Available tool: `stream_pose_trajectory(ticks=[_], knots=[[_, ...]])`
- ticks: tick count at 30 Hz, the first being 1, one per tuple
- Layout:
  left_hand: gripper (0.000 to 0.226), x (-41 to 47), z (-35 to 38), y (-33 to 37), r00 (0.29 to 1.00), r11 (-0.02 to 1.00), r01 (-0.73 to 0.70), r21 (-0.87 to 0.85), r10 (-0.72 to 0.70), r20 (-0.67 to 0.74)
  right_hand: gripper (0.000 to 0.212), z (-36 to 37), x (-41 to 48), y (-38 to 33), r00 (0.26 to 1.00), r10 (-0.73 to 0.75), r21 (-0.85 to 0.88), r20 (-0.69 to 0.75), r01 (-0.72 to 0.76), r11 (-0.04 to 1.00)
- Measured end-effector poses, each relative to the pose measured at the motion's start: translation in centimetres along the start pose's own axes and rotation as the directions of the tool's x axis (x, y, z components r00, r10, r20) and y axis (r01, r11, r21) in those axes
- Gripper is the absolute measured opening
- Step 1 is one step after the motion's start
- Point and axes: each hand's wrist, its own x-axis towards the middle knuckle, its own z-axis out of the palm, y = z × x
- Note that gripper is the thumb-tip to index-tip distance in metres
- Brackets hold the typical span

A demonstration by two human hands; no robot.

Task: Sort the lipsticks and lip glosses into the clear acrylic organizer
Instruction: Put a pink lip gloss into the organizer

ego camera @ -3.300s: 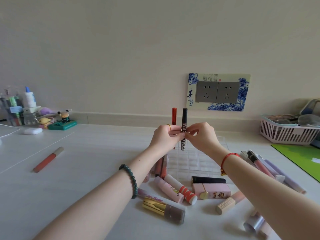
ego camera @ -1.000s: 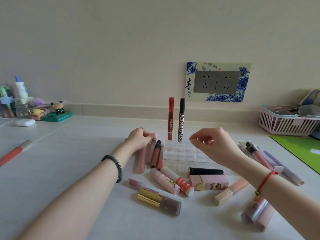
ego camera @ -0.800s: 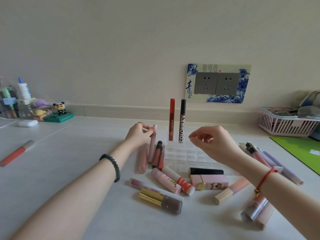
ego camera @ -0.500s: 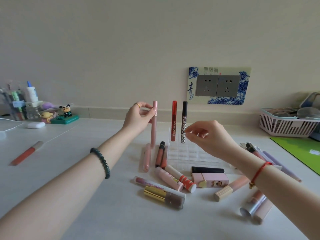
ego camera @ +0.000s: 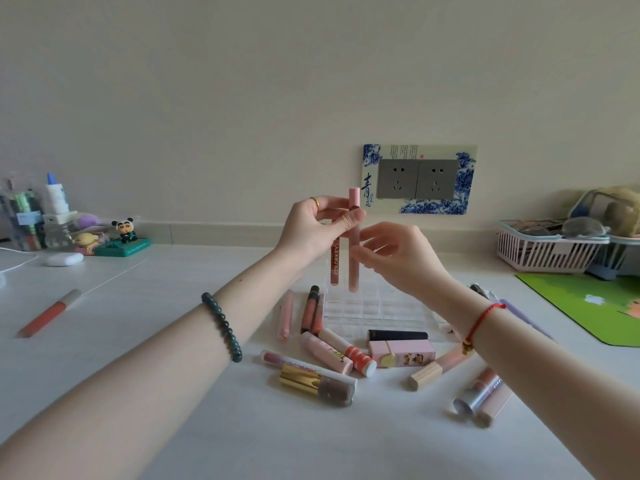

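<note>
Left grip (ego camera: 322,223) pinches pink tube (ego camera: 353,268) beside red COLORKEY tube (ego camera: 334,266).

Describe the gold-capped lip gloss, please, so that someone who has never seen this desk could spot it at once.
Find the clear acrylic organizer in the middle of the white desk, then the loose tubes lying in front of it. The gold-capped lip gloss lies nearest the camera at the pile's left. It alone has a shiny gold cap on a clear, brown-filled body.
</note>
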Motion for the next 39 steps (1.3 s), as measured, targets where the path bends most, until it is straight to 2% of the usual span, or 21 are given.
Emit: stream_pose_trajectory(ticks=[8,12,20,33,36,39], knots=[[0.013,0.8,2.0,0.4,1.0,1.0,-0.02,0.005,0.02,-0.002,0.007,-1.7,1.6,0.9,0.999,-0.024,-0.053,-0.033,0.022,0.998],[0.002,1.1,2.8,-0.7,0.999,0.999,0.013,0.033,-0.014,0.045,0.008,-2.2,2.6,1.8,0.998,0.001,-0.046,-0.068,-0.004,0.999],[0.022,1.4,3.7,-3.6,0.994,0.994,0.082,0.068,-0.086,0.065,0.015,-1.3,4.1,3.4,0.995,0.036,-0.073,-0.091,-0.042,0.996],[0.027,1.8,4.2,-5.2,0.994,0.989,0.085,0.118,-0.092,0.057,0.015,-0.4,5.0,5.0,0.991,0.061,-0.058,-0.122,-0.068,0.996],[0.02,1.7,4.1,-5.7,0.993,0.987,0.094,0.134,-0.103,0.064,0.014,-0.1,5.0,5.3,0.991,0.088,-0.053,-0.099,-0.094,0.994],[0.023,1.4,4.1,-6.0,0.989,0.982,0.115,0.153,-0.128,0.073,0.014,0.4,4.8,5.8,0.991,0.114,-0.066,-0.073,-0.119,0.991]])
